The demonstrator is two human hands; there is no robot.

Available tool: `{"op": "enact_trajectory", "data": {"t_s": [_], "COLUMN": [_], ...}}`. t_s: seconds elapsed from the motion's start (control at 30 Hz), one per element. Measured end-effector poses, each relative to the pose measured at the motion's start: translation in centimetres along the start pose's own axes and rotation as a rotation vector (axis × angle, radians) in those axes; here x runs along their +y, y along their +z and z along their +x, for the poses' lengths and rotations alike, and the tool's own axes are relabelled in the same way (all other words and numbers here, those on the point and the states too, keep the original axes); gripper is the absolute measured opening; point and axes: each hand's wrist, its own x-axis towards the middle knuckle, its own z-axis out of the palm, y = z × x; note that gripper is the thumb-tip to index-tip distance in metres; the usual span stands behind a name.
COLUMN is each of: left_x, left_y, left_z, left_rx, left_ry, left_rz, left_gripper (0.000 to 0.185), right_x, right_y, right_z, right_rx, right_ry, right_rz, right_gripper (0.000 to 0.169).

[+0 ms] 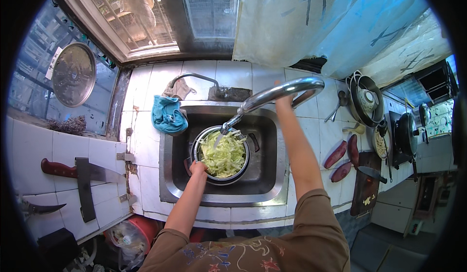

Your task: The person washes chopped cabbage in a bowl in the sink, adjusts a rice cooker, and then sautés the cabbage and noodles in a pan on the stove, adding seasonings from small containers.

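Note:
Shredded cabbage (223, 155) fills a round metal pot (249, 159) with dark side handles, which stands in the stainless steel sink (224, 198). My left hand (198, 167) grips the pot's near-left rim beside one handle. A chrome gooseneck faucet (281, 89) arches over the sink, and water runs from its spout onto the cabbage. Behind the faucet's curve, my right hand (285, 97) reaches to the faucet's base. The spout partly covers it, so its fingers and what they touch cannot be made out.
A blue cloth (169, 114) hangs over the sink's left rim. On the right counter lie several purple sweet potatoes (341, 171), a wooden cutting board (365, 195) with a knife (372, 174), and stacked pans (366, 100). Left, a cleaver (102, 171) hangs on a magnetic strip (84, 190).

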Motion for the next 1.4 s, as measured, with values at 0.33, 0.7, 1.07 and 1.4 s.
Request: {"op": "enact_trajectory", "data": {"t_s": [0.33,0.7,1.07,1.4], "left_x": [1.1,-0.3,-0.2,3.3], "left_y": [-0.6,1.8,-1.1,0.4], "left_z": [-2.0,2.3,-2.4,0.6], "left_rx": [0.222,0.132,-0.39,-0.573], "left_ry": [0.182,0.356,0.179,-0.254], "left_rz": [0.345,0.643,0.461,0.371], "left_gripper": [0.029,0.038,0.061,0.037], "right_x": [6.7,10.3,7.7,12.6], "right_y": [-2.1,0.6,3.0,9.6], "right_z": [-20.6,-23.2,-30.4,-30.7], "right_rx": [-0.756,-0.666,-1.015,-1.094], "right_ry": [-1.091,-1.633,-0.104,-0.112], "right_rz": [-0.522,-1.327,-0.454,-0.409], "right_gripper": [0.038,0.04,0.038,0.025]}}
